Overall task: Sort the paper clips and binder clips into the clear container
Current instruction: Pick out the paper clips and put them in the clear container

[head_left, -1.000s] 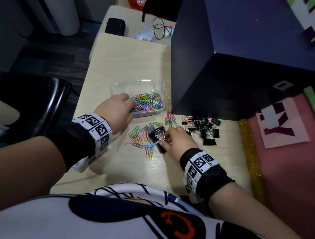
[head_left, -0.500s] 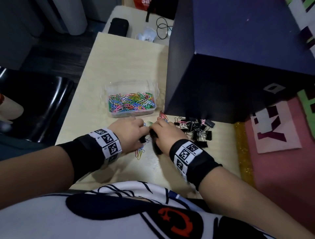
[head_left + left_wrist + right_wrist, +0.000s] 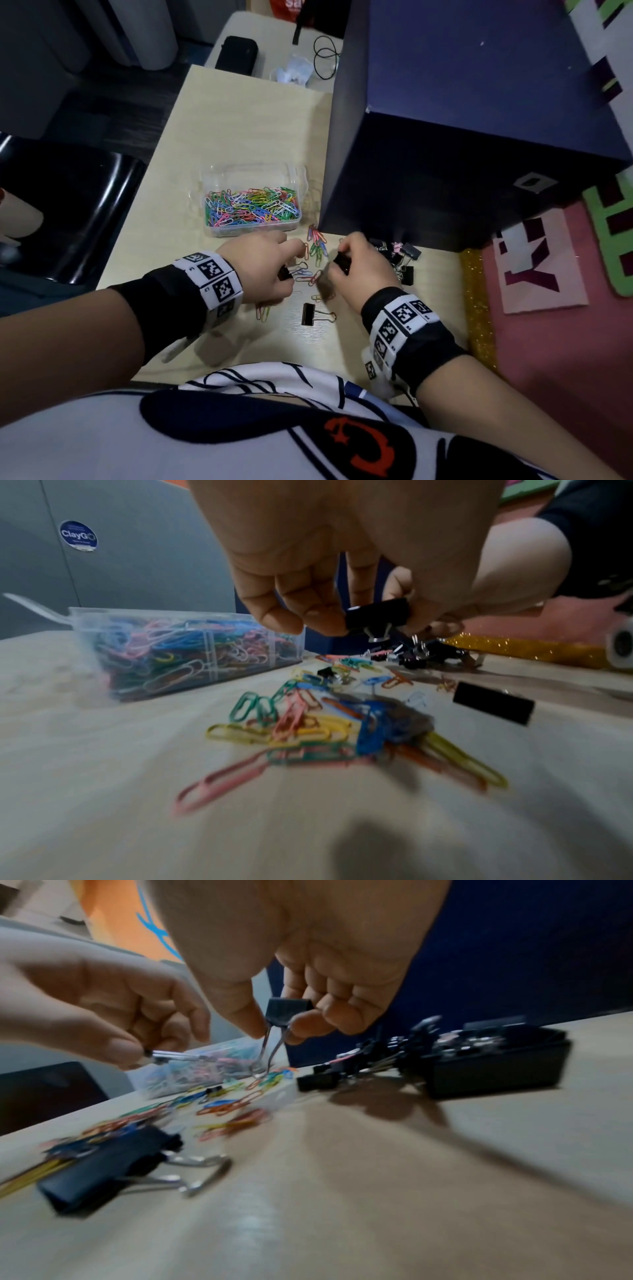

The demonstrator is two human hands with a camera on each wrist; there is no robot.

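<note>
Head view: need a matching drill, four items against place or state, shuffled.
Column one:
1. clear container
2. right hand
3. lone binder clip
4. binder clip pile

Column two:
A. at the foot of the dark blue box
B. holds coloured paper clips
C. lies by itself on the table, between the wrists
D. pinches a small black clip

Pairs: 1-B, 2-D, 3-C, 4-A

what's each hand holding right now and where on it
Right hand: black binder clip, pinched at the base of its wire handles. Left hand: another binder clip, grip on its black body.
</note>
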